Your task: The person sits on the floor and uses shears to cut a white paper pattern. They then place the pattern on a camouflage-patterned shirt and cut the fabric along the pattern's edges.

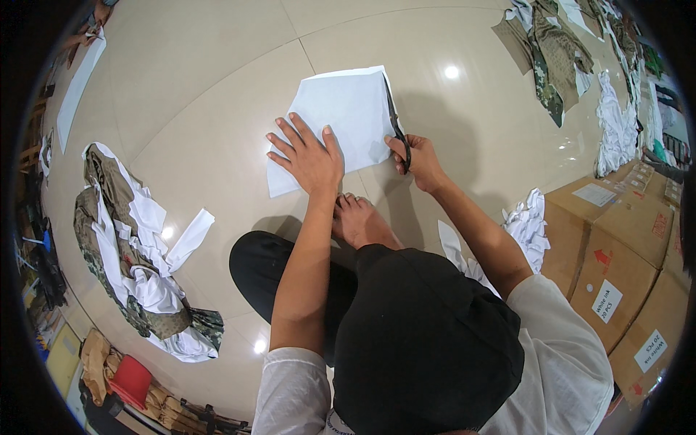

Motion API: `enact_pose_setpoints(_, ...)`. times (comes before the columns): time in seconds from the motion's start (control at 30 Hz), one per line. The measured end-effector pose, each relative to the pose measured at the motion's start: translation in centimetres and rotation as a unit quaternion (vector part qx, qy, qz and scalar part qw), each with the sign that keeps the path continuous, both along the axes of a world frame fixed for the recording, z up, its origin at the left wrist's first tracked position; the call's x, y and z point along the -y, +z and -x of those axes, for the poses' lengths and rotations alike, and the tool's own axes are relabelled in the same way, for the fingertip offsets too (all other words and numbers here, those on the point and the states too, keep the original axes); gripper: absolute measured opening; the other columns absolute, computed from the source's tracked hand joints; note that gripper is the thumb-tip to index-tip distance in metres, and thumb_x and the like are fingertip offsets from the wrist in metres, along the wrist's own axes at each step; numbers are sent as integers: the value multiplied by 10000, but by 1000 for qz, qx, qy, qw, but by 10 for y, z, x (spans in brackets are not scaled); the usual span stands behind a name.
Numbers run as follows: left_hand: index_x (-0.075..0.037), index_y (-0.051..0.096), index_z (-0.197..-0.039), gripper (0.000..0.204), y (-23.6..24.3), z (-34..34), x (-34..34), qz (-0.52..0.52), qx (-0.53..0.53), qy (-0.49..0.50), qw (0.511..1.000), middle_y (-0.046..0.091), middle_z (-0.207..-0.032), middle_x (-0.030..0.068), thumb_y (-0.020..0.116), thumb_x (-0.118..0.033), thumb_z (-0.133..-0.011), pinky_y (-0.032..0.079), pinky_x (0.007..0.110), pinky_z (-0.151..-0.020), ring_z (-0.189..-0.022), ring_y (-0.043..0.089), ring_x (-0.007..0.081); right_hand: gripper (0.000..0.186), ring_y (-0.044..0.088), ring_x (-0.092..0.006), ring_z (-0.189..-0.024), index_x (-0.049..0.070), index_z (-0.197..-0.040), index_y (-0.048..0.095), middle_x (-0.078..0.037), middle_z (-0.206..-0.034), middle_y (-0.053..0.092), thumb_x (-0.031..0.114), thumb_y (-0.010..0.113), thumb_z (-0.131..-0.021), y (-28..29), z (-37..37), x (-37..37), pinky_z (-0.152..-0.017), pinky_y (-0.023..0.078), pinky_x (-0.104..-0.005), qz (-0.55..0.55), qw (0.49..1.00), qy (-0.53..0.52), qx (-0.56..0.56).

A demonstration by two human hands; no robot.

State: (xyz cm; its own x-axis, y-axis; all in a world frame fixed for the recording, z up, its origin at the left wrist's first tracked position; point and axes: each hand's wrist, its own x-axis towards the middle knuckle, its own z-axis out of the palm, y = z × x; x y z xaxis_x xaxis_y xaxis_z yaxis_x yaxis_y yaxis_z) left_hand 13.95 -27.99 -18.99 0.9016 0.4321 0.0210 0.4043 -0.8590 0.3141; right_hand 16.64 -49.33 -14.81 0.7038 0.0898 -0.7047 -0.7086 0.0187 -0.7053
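A white sheet (341, 101), with another layer showing under its edges, lies flat on the tiled floor before me. Whether it is paper or cloth I cannot tell. My left hand (317, 165) rests on its left part, palm down and fingers spread. At the sheet's right edge, my right hand (422, 161) grips a pair of black-handled scissors (392, 109). Their dark blades point away from me along that edge and look nearly closed. My bare foot (366, 221) is just below the sheet, close to my left wrist.
Brown and camouflage garment pieces with white cloth (148, 279) lie at the left. More patterned pieces (554, 54) and a white cloth heap (615, 130) are far right. Cardboard boxes (612, 283) stand right. Another person's hands (90, 32) hold a white strip (78, 90) at far left.
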Motion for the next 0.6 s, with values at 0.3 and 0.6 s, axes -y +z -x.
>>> enact_pose_setpoints(0.3, -9, 249, -1654, 768, 0, -1, 0, 2, -5, 2, 1000, 175, -1722, 270, 413, -476, -1066, 25, 713, -1227, -1566, 73, 563, 381, 530, -103, -490, 66, -790, 587, -3, -635, 565, 334, 832, -906, 7, -9, -3, -461, 403, -265, 14, 1000, 9, 16)
enact_pose_setpoints(0.6, -10, 243, -1656, 772, 0, 0, -1, 2, -8, 1, 1000, 168, -1723, 271, 406, -485, -1069, 16, 715, -1226, -1566, 64, 566, 368, 509, -101, -492, 86, -788, 585, 12, -627, 547, 333, 839, -887, 8, -2, 10, -462, 388, -270, 49, 998, 35, -20)
